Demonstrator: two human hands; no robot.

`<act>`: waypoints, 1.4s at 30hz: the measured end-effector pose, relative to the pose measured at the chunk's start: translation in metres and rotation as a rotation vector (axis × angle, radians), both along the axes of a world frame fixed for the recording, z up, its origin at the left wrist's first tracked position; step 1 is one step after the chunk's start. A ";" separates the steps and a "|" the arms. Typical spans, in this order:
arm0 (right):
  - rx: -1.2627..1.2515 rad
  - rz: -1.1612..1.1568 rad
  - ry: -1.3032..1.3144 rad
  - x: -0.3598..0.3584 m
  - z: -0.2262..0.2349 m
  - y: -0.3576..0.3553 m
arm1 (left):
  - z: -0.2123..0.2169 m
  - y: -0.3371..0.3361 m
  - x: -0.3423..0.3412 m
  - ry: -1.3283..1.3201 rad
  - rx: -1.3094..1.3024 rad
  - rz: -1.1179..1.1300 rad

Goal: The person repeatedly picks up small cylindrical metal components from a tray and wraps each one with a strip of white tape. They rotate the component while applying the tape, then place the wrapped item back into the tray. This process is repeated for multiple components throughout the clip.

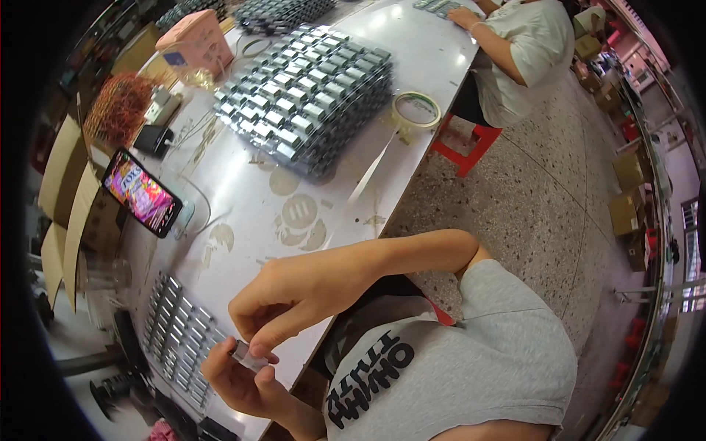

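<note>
My left hand (239,382) is closed around a small silvery piece (248,357), pinched between thumb and fingers. Over it bends my right hand (290,298), thumb and fingertips drawn together at the same piece; the fingers partly hide its shape. Just left of my hands, a tray of small shiny metal parts in rows (176,334) lies on the white table (250,253). Farther off stands a tall stack of clear trays (309,95) filled with similar metal blocks.
A phone (141,192) leans on a stand. Beyond it are a black adapter (153,140), reddish wire tangle (120,110) and pink bin (195,44). A tape roll (417,110) lies near the table edge. Another person (526,59) works at the far end; an open carton (70,206) stands left.
</note>
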State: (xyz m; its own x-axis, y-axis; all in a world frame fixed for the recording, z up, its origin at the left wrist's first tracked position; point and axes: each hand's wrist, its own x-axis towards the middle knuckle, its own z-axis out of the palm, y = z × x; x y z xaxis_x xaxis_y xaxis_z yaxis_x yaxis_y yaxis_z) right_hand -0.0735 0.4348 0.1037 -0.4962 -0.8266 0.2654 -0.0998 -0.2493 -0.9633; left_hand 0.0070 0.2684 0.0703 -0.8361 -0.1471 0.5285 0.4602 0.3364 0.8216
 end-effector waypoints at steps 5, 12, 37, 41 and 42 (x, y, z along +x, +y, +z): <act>-0.090 -0.075 -0.102 0.005 -0.003 -0.002 | 0.004 0.016 -0.002 -0.010 -0.015 0.013; 0.134 -0.440 0.285 0.008 -0.002 0.000 | 0.009 0.038 -0.003 -0.191 0.059 0.033; 0.232 -0.489 0.306 0.013 -0.008 -0.001 | 0.009 -0.010 -0.010 0.014 -0.484 -0.115; 0.239 -0.344 0.284 0.010 0.002 0.013 | 0.010 -0.016 -0.006 -0.078 -0.413 -0.143; 0.230 -0.327 0.290 0.010 0.004 0.014 | 0.011 -0.016 -0.007 -0.065 -0.422 -0.149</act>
State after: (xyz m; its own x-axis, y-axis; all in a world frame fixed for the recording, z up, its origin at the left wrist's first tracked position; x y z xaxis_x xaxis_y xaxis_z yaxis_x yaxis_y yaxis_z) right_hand -0.0637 0.4491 0.1076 -0.6724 -0.6931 0.2599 -0.4098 0.0561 -0.9105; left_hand 0.0005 0.2520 0.0810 -0.8654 0.1947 0.4618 0.4808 0.5825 0.6554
